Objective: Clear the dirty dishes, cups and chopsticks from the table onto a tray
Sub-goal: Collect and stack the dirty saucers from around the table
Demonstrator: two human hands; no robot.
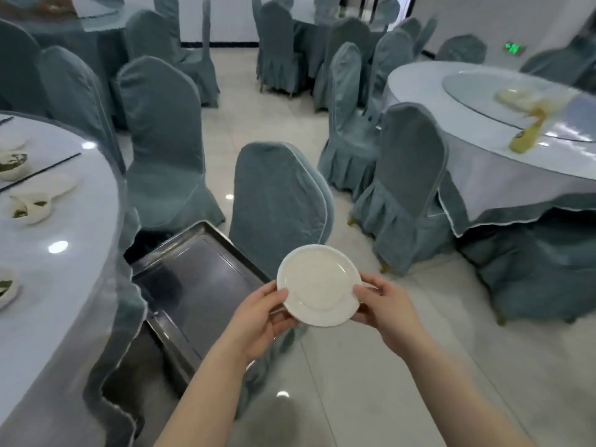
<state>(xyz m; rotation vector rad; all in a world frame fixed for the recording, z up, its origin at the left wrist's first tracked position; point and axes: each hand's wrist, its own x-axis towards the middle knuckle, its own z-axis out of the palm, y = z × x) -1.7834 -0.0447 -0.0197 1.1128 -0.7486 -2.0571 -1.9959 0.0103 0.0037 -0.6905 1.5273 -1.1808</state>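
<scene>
Both my hands hold one white plate (317, 283) in the air, just right of a dark metal tray (190, 279). My left hand (258, 317) grips the plate's near-left rim, thumb on top. My right hand (383, 308) grips its right rim. The tray lies flat beside the round table (64, 253) at the left and holds nothing. On that table stand dirty white bowls (29, 204) with green scraps, a white plate (45, 185) and dark chopsticks (42, 167).
A grey-covered chair (277, 201) stands right behind the tray and plate. More covered chairs (161, 140) ring the left table. Another round table (516, 130) with a glass turntable stands at the right. Pale tiled floor (387, 366) lies below my arms.
</scene>
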